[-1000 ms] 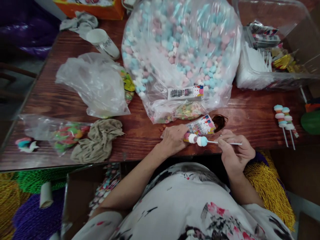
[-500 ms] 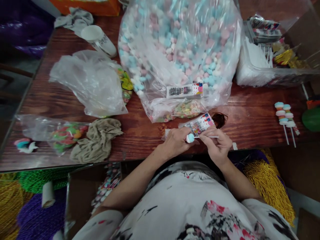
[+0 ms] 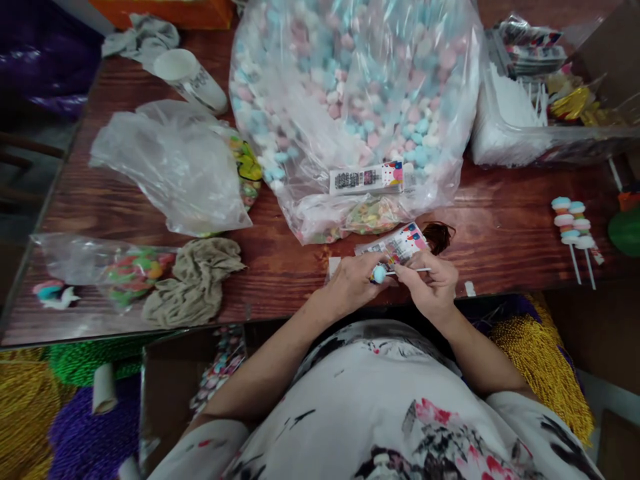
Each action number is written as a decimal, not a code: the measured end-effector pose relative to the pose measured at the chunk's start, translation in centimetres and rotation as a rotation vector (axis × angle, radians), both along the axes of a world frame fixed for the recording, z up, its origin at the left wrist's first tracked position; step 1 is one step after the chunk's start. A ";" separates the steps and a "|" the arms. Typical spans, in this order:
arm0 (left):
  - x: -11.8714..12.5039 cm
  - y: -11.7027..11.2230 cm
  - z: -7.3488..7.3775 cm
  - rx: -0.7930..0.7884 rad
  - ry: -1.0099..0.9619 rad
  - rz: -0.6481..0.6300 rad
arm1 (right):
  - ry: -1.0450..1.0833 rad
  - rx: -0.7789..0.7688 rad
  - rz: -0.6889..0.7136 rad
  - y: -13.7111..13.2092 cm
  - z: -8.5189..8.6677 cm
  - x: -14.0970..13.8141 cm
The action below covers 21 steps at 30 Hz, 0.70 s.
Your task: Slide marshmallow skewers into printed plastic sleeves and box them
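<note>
My left hand [image 3: 353, 283] is closed around marshmallow pieces on a thin white stick [image 3: 415, 271]; a blue and white marshmallow [image 3: 379, 273] shows at its fingertips. My right hand [image 3: 430, 287] pinches the same stick right beside that marshmallow. Both hands meet at the near edge of the wooden table [image 3: 500, 233]. Just beyond them lies a small printed packet [image 3: 400, 243]. Behind it stands a large clear bag of pink, blue and white marshmallows [image 3: 355, 93].
Two finished marshmallow sticks [image 3: 573, 230] lie at the right. A clear box of white sticks and wrappers [image 3: 525, 100] stands at back right. Crumpled plastic bags [image 3: 170, 160], a bag of coloured sweets [image 3: 130, 270], a brown cloth [image 3: 195, 280] and a white cup [image 3: 193, 80] occupy the left.
My right hand slid left along the stick until it met my left hand. The marshmallows that were spread on the stick are now mostly covered by my left fingers.
</note>
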<state>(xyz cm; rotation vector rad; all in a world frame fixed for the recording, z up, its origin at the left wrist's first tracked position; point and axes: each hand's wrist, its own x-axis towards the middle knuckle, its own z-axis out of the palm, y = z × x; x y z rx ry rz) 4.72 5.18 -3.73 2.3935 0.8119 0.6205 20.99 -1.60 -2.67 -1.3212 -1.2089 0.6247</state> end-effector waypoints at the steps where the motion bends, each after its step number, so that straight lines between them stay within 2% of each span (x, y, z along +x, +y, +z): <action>1: 0.1 0.0 0.0 -0.002 0.009 -0.001 | 0.010 -0.037 0.025 0.1 0.1 -0.2; 4: -0.1 0.1 0.4 -0.056 0.016 0.005 | 0.045 -0.100 0.097 0.3 0.2 -0.3; 8: -1.3 1.2 1.8 -0.153 0.084 0.009 | 0.057 0.017 0.256 0.2 0.6 0.9; 13: -2.8 2.3 3.1 -0.392 0.198 -0.197 | 0.060 0.202 0.358 0.2 0.9 2.5; 15: -2.9 2.2 3.1 -0.441 0.201 -0.205 | 0.015 0.237 0.351 0.5 0.8 2.7; 18: -3.1 1.8 2.7 -0.356 0.199 -0.095 | -0.040 0.281 0.300 1.0 0.7 2.7; 21: -3.5 1.4 2.4 -0.155 0.260 0.054 | -0.013 0.264 0.202 0.9 0.5 2.6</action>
